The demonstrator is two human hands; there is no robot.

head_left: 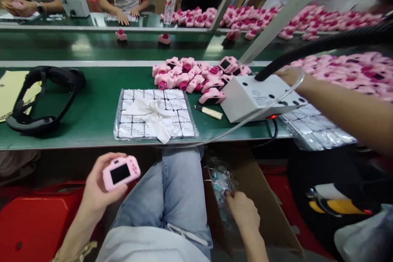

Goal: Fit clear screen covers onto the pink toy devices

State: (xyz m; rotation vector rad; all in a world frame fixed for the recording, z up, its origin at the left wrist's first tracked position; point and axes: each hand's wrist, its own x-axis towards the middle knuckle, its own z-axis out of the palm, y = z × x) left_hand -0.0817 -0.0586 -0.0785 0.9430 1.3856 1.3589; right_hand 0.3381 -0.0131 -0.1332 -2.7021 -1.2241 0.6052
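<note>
My left hand (pixel 100 188) is closed round a pink toy camera (pixel 121 173), its dark screen and buttons facing up toward me. Down to the right, my right hand (pixel 244 211) reaches into a cardboard box (pixel 260 196) beside my leg. Its fingers are curled at a heap of clear plastic film pieces (pixel 222 182); whether one is pinched between them is hidden. On the bench in front of me, a white cloth (pixel 153 112) lies crumpled on a plastic-wrapped pack of square printed pieces (pixel 132 129).
Pink toy cameras (pixel 184 74) are piled beside a grey-white box device (pixel 254 96) with a hose. A small cutter (pixel 208 111) lies near it. Black headgear (pixel 46 98) sits left. A co-worker's arm (pixel 334 106) extends from the right; a red stool (pixel 39 221) stands left.
</note>
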